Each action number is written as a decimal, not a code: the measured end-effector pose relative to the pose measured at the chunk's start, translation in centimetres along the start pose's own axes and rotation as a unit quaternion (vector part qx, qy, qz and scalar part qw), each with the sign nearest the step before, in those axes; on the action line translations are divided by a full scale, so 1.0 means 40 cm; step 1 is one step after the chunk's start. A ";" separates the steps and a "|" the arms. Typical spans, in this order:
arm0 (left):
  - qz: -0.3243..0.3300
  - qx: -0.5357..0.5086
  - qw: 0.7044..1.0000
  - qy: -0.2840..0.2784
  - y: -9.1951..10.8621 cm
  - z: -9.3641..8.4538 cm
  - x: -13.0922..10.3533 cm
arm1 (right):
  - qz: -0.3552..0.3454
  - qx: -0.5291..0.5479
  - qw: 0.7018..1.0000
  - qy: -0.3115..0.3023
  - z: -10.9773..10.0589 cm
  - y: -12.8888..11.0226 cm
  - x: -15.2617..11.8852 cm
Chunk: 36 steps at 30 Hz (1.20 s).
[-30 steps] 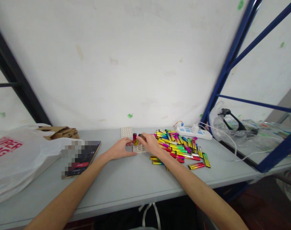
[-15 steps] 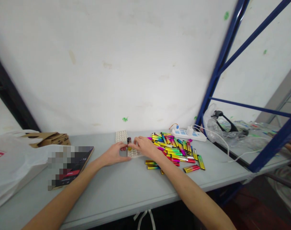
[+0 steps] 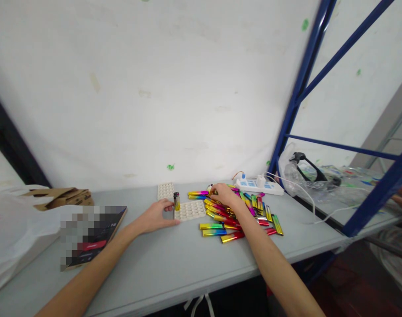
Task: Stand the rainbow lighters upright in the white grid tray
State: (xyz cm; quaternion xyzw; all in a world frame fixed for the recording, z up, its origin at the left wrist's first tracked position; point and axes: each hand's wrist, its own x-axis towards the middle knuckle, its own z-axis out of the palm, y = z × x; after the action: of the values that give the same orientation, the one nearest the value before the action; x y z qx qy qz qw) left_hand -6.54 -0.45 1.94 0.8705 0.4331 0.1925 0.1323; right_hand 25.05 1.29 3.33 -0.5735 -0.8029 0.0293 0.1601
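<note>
A pale tray (image 3: pixel 191 210) with rows of round holes lies flat on the table. One lighter (image 3: pixel 176 202) with a dark top stands upright at its left back corner. At the tray's left end is my left hand (image 3: pixel 156 215), its thumb and fingers spread around the corner, fingertips close to the standing lighter. My right hand (image 3: pixel 223 194) reaches into a pile of shiny multicoloured lighters (image 3: pixel 217 219) to the right of the tray. Its fingers are bent down and closed on a lighter there; the fingertips are partly hidden.
A second pale holed tray (image 3: pixel 165 190) lies behind, near the wall. A white power strip (image 3: pixel 260 186) with cables sits behind the pile. At left are a white plastic bag (image 3: pixel 19 237), folded cardboard (image 3: pixel 65 199) and a dark flat box (image 3: pixel 98 237). A blue rack post (image 3: pixel 292 110) rises at right.
My right hand has moved right from above the tray into the lighter pile, uncovering the tray's holes. The left hand stays by the tray's left end. The view has shifted slightly.
</note>
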 end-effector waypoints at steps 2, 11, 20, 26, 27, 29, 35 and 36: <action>0.000 0.001 1.000 -0.003 0.005 -0.003 -0.001 | 0.004 0.016 1.000 0.008 -0.005 0.004 0.002; 0.000 -0.009 1.000 0.006 0.001 -0.001 -0.002 | 0.042 0.255 0.928 0.267 -0.019 0.024 0.011; 0.007 -0.009 1.000 0.009 -0.001 0.000 -0.004 | 0.080 0.710 0.691 0.106 -0.005 -0.069 0.001; 0.007 -0.009 1.000 0.006 -0.002 0.002 -0.003 | 0.052 0.759 0.648 0.041 -0.010 -0.120 -0.019; 0.009 -0.010 1.000 0.005 -0.003 0.003 -0.003 | 0.048 0.755 0.653 0.028 -0.008 -0.126 -0.021; 0.010 -0.011 1.000 0.006 -0.004 0.002 -0.003 | 0.037 0.735 0.677 0.008 -0.002 -0.138 -0.023; 0.009 -0.011 1.000 0.001 0.003 -0.001 -0.003 | -0.009 0.636 0.772 0.013 0.029 -0.160 -0.017; 0.009 -0.010 1.000 0.001 0.005 -0.002 -0.003 | -0.016 0.624 0.781 0.019 0.034 -0.164 -0.016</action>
State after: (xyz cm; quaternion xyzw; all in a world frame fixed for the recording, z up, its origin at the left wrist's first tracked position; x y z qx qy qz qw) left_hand -6.52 -0.66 2.06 0.8730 0.4232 0.1991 0.1387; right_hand 18.88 -1.34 3.39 -0.3358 -0.6150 0.5103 0.4987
